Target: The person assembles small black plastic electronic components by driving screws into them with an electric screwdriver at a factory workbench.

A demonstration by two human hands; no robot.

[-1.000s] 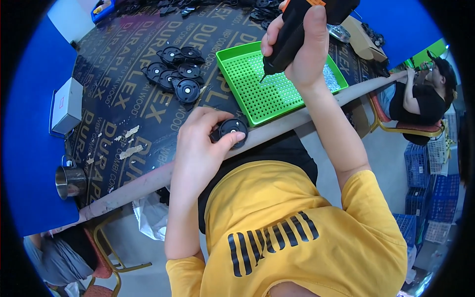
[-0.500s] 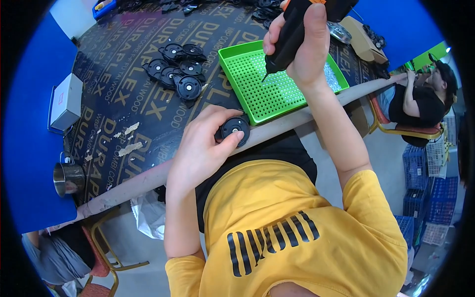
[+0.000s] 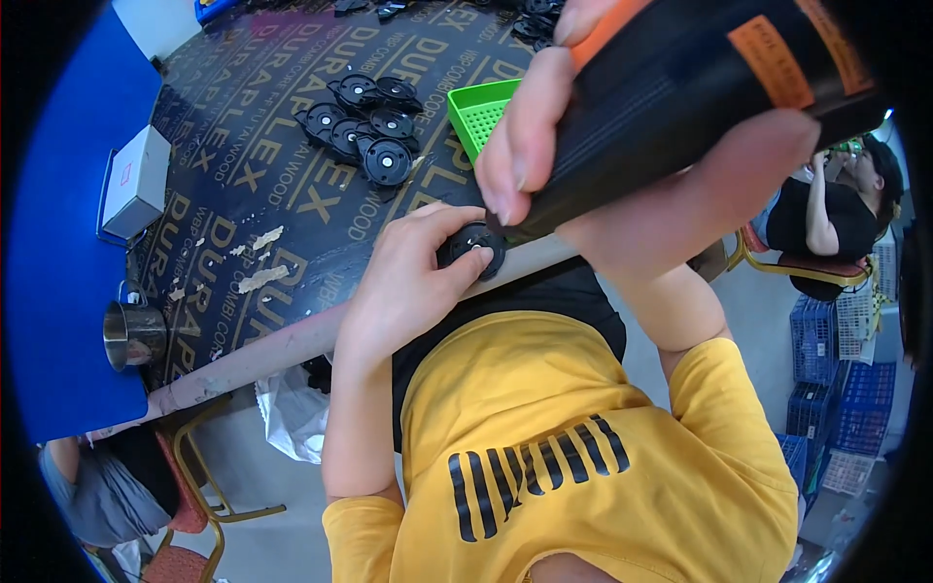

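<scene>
My left hand (image 3: 403,272) holds a black round plastic part (image 3: 471,260) at the table's near edge, with the thumb on its face and the fingers around its far side. In my right hand (image 3: 680,199) is a black and orange electric screwdriver (image 3: 661,107), large and close to the camera. Its front end points down at the held part. Whether the bit touches the part I cannot tell. Partly hidden behind the right hand is a green perforated tray (image 3: 468,124). Several similar black round parts (image 3: 389,160) lie in a heap beyond my left hand.
A white box (image 3: 136,185) and a metal cup (image 3: 138,335) are at the table's left side, by a blue partition (image 3: 68,243). More black parts (image 3: 535,24) lie at the far edge. Another person (image 3: 826,209) sits at right, near stacked blue crates (image 3: 816,335).
My right hand has brought the screwdriver down and nearer, from above the green tray to the held part. It now covers most of the tray. The left hand keeps its hold.
</scene>
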